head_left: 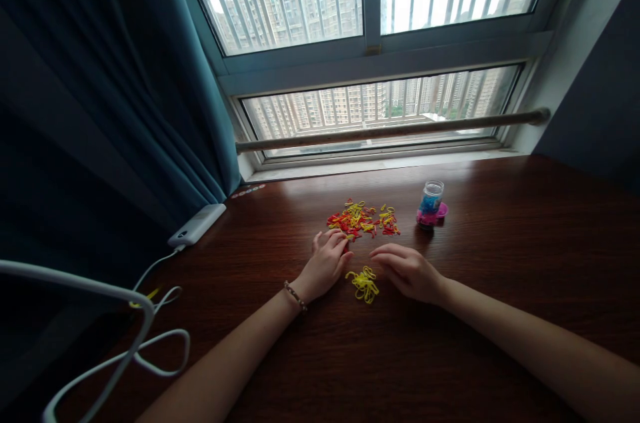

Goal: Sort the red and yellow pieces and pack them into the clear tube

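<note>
A mixed heap of small red and yellow rubber bands [363, 218] lies on the dark wooden table [500, 263]. Nearer to me lies a smaller pile of yellow bands only [365, 284]. My left hand [326, 262] rests on the table with its fingertips at the near edge of the mixed heap; a beaded bracelet is on its wrist. My right hand [407, 270] lies palm down just right of the yellow pile, fingers curled loosely. Whether either hand pinches a band is hidden.
A small clear jar [431, 202] with blue contents stands on a pink lid right of the heap. A white power bank [197, 224] with a white cable [150, 336] lies at the left edge. A teal curtain [125, 90] hangs left; the window sill runs behind.
</note>
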`<action>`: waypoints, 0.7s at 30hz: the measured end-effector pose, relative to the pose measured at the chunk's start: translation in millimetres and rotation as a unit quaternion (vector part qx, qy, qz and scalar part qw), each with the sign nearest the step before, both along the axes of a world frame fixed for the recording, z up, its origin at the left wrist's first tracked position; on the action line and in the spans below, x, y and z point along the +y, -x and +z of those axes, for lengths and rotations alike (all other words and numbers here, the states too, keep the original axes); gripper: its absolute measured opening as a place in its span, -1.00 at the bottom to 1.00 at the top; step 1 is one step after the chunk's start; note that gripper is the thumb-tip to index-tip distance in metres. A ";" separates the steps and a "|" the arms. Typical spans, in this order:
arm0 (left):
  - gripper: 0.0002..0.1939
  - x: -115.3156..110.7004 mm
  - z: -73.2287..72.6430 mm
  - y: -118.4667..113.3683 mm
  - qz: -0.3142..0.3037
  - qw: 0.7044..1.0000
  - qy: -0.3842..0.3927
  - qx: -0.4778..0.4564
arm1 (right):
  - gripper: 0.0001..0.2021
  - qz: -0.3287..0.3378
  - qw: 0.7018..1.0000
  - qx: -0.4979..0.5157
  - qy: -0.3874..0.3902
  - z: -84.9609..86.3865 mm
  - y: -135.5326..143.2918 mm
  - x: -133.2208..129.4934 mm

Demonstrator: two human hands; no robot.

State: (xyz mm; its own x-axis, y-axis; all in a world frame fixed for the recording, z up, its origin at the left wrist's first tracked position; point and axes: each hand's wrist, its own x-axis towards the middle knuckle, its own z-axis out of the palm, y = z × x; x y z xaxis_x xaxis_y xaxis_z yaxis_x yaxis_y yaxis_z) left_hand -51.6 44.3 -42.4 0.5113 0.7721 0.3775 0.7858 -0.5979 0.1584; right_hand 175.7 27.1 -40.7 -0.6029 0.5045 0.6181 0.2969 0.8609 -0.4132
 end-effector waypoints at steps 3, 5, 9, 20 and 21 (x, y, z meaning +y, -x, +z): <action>-0.73 3.5 -2.8 3.3 -0.012 0.998 -0.033 -0.047 | -0.77 -0.075 0.996 0.036 -0.003 -3.1 -2.5 12.2; -0.78 5.8 -4.1 5.7 -0.023 0.993 -0.058 -0.100 | -0.77 -0.102 0.994 0.034 -0.005 -3.8 -4.1 22.8; -0.91 6.9 -4.2 8.2 -0.060 0.980 -0.068 -0.178 | -0.77 -0.123 0.992 0.000 -0.010 -6.3 -2.3 46.8; -0.85 -8.7 6.1 0.9 -0.231 0.969 -0.079 -0.040 | -0.73 -0.147 0.986 -0.080 -0.029 -21.3 13.3 67.0; -0.85 -9.8 7.5 -0.5 -0.241 0.967 -0.077 -0.029 | -0.74 -0.152 0.984 -0.089 -0.027 -21.3 12.8 66.5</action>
